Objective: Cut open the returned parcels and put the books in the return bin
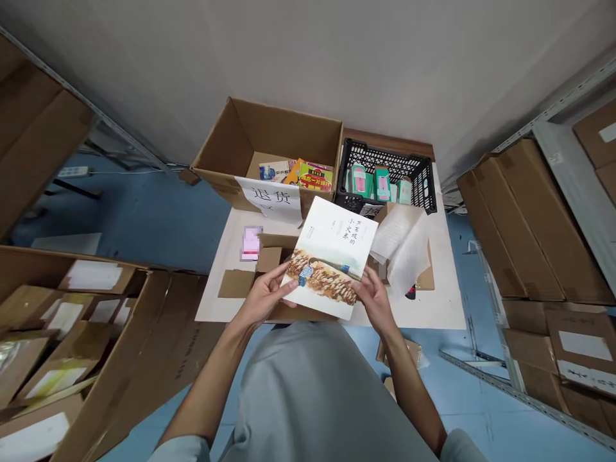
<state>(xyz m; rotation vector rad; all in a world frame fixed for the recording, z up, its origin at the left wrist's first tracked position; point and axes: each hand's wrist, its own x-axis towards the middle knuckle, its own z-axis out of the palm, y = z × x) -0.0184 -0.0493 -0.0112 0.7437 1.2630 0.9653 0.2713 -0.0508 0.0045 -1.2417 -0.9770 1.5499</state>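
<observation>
A white book [332, 256] with an illustrated cover is held up over the table, tilted a little. My left hand [267, 292] grips its lower left edge, thumb on the cover and fingers behind. On the lower right edge, my right hand [375, 298] holds it the same way. Beneath the book lies an opened small cardboard box [269, 256], mostly hidden by it. Crumpled white wrapping sheet [407, 250] sticks up to the right of the book.
A large carton [221, 179] with a paper label stands at the table's back left, with several books inside. Beside it is a black plastic crate [426, 186] holding green boxes. Shelves with cartons [534, 218] flank the right; a big box of parcels [158, 321] stands left.
</observation>
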